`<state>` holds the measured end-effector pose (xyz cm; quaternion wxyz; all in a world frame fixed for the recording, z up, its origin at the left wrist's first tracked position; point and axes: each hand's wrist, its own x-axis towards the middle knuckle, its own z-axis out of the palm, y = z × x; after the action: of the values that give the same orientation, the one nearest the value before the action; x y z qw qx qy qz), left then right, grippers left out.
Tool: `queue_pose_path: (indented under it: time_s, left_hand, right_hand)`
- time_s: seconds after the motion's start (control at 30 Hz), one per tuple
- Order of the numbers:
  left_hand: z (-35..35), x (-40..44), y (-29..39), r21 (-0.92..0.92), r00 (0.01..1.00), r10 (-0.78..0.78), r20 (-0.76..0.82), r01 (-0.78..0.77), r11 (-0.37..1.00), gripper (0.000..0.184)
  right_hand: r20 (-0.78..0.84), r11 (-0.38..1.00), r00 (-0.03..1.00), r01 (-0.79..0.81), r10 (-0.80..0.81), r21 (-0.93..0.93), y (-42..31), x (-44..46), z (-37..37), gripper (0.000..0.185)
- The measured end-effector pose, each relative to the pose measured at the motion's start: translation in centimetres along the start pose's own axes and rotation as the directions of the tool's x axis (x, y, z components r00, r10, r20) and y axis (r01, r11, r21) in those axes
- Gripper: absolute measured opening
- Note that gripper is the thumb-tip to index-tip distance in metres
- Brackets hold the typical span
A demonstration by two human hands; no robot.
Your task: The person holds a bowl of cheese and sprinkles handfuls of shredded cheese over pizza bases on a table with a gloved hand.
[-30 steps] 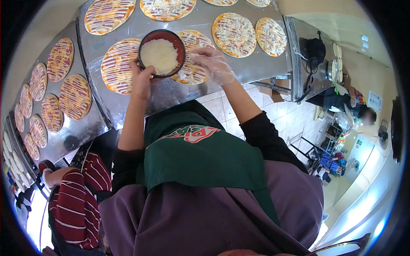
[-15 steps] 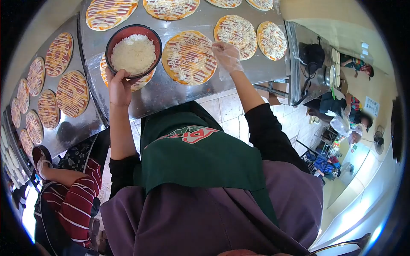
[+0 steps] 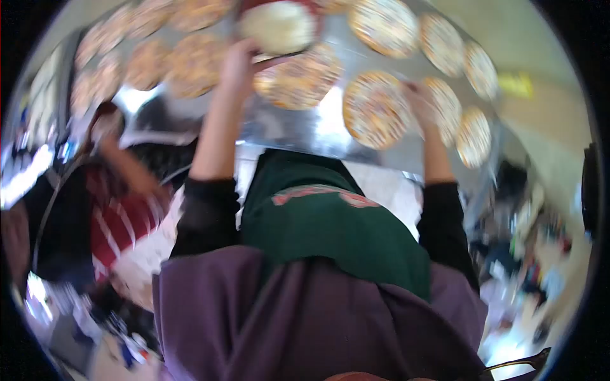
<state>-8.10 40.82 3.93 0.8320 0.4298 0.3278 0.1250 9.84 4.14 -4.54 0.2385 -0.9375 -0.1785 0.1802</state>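
Head view: gripping bowl (image 3: pixel 319 20) of white topping (image 3: pixel 279 28) one-handed in left hand (image 3: pixel 241 56) over pizza (image 3: pixel 298 82), hovering right hand (image 3: pixel 420 105) between two other pizzas (image 3: pixel 376 109) (image 3: pixel 446 113), fingers too blurred to tell, possibly risking spillage from tipping bowl on edge-only grip.

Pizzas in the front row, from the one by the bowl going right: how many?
4. The first pizza is partly behind the bowl; the second pizza is left of the right hand; the third pizza is just beyond it; the fourth pizza ends the row.
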Motion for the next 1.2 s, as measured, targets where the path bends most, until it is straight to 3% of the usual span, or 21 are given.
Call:
queue_pose_path:
  time_s: [0.03,0.07,0.1,0.13,0.17,0.2,0.23,0.27,0.3,0.33,0.37,0.43,0.5,0.57,0.63,0.67,0.7,0.77,0.87,1.1,1.2]
  left_hand:
    - [0.4,1.3,1.2,-0.024,0.995,0.029,0.090,-0.027,0.999,0.034]
    - [2.1,0.7,3.4,-0.025,0.988,0.072,0.133,-0.069,0.997,0.034]
    - [2.4,3.3,3.1,-0.020,0.988,0.100,0.120,-0.099,0.995,0.030]
    - [3.7,5.1,3.8,-0.054,0.970,0.135,0.202,-0.126,0.991,0.025]
    - [4.8,5.5,4.6,-0.033,0.885,0.262,0.385,-0.270,0.962,0.014]
    - [8.7,7.7,4.8,-0.045,0.974,0.173,0.143,-0.168,0.985,0.009]
    - [10.4,10.3,5.7,-0.151,0.951,-0.021,0.308,0.070,0.986,0.030]
    - [13.6,2.9,9.7,-0.345,0.995,-0.023,0.099,0.056,0.937,0.065]
    - [15.6,5.9,7.7,-0.430,0.971,-0.030,0.235,0.131,0.893,0.090]
    - [18.9,8.8,5.0,-0.471,0.961,0.031,0.273,0.106,0.876,0.097]
    - [21.6,8.6,4.4,0.029,0.992,-0.009,0.126,0.005,1.000,0.101]
    - [17.5,-1.7,8.5,0.006,0.941,-0.127,0.313,0.132,0.991,0.106]
    - [18.9,-1.9,3.8,-0.094,0.933,-0.088,0.348,0.128,0.987,0.109]
    - [14.9,-7.5,4.5,-0.208,0.903,-0.222,0.367,0.313,0.927,0.096]
    - [13.2,-6.8,-0.2,-0.213,0.837,-0.241,0.492,0.384,0.898,0.080]
    - [11.9,-7.5,-0.9,-0.200,0.841,-0.262,0.472,0.392,0.898,0.075]
    - [10.0,-8.5,-1.0,-0.189,0.849,-0.279,0.449,0.395,0.899,0.071]
    - [6.7,-9.1,-1.0,-0.057,0.877,-0.338,0.341,0.378,0.924,0.067]
    - [2.0,-9.2,-0.8,-0.126,0.899,-0.338,0.278,0.383,0.915,0.068]
    - [-5.6,-10.0,1.3,-0.194,0.962,-0.230,0.148,0.256,0.947,0.076]
    - [-7.0,-11.1,2.0,-0.243,0.996,-0.092,-0.013,0.086,0.966,0.069]
  right_hand:
    - [0.049,0.992,0.994,-0.098,0.094,0.082,-1.1,-0.6,-0.6,0.034]
    - [0.036,0.994,0.998,-0.054,0.051,0.099,-1.3,-1.0,-0.9,0.037]
    - [0.072,0.956,0.995,-0.083,0.065,0.280,0.9,-0.4,0.3,0.038]
    - [0.168,0.961,0.985,-0.094,0.051,0.259,2.1,0.0,0.1,0.038]
    - [0.136,0.959,0.989,0.010,-0.051,0.283,0.7,-1.4,-0.5,0.035]
    - [0.187,0.865,0.981,-0.048,-0.053,0.499,3.2,-0.9,-0.2,0.031]
    - [0.256,0.777,0.966,-0.139,-0.029,0.614,3.5,-1.1,-0.3,0.031]
    - [0.268,0.741,0.963,-0.191,0.015,0.644,3.0,-2.1,-0.6,0.033]
    - [0.280,0.695,0.960,-0.218,0.025,0.685,2.3,-2.8,-0.9,0.034]
    - [0.290,0.649,0.956,-0.249,0.045,0.719,1.7,-3.6,-1.0,0.034]
    - [0.302,0.659,0.953,-0.238,0.017,0.714,1.3,-4.3,-1.1,0.034]
    - [0.340,0.606,0.933,-0.338,0.116,0.721,0.2,-4.3,-1.5,0.035]
    - [0.315,0.593,0.939,-0.333,0.138,0.733,0.3,-4.7,-1.5,0.036]
    - [0.297,0.568,0.938,-0.344,0.177,0.748,0.5,-5.5,-1.3,0.036]
    - [0.273,0.602,0.940,-0.340,0.203,0.723,1.3,-5.5,-1.3,0.037]
    - [0.252,0.903,0.967,-0.131,0.026,0.409,3.5,-5.3,-1.6,0.037]
    - [0.294,0.614,0.935,-0.353,0.200,0.706,6.0,-4.5,-0.5,0.036]
    - [0.317,0.482,0.935,-0.353,0.157,0.802,5.2,-4.9,-0.6,0.042]
    - [0.271,0.532,0.932,-0.360,0.239,0.766,1.9,-6.3,-1.1,0.040]
    - [0.229,0.469,0.944,-0.318,0.238,0.824,4.0,-5.7,0.0,0.044]
    - [0.264,0.467,0.943,-0.329,0.202,0.820,4.2,-5.7,0.0,0.042]
